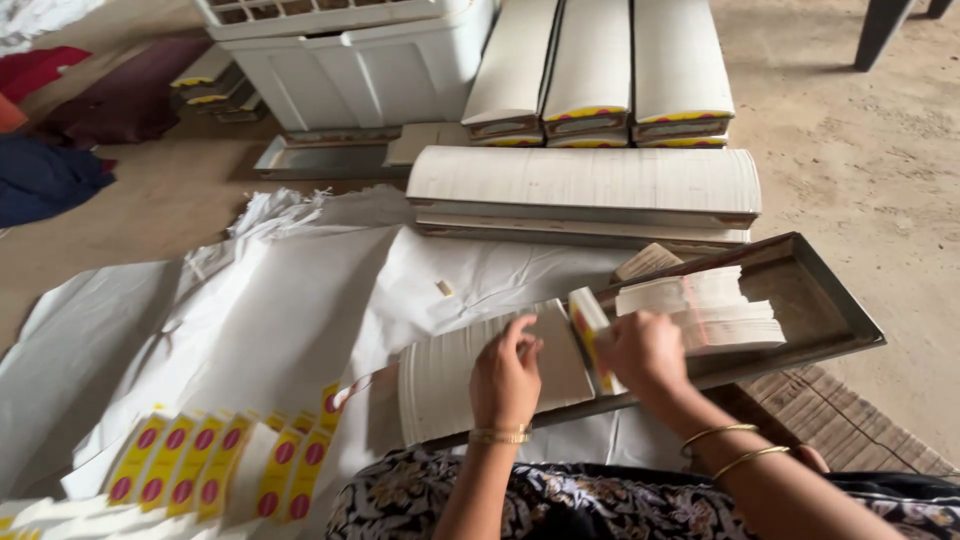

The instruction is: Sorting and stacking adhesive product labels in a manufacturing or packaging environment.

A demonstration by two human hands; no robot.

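A long row of flat white cardboard pieces (470,375) lies packed in a metal tray (830,300) across my lap. My left hand (505,378) rests on top of that row, fingers curled on the upper edges. My right hand (645,355) grips one small flat box (590,325) with a yellow and red end, held upright in the gap of the row. To the right of that hand more white pieces (715,305) lie stacked and leaning in the tray.
Yellow labels with red dots (215,470) lie fanned on white paper sheets (280,310) at lower left. Behind the tray are more filled rows (585,185) and three stacks (595,70), a white plastic crate (350,60), cloths at far left, and bare floor at right.
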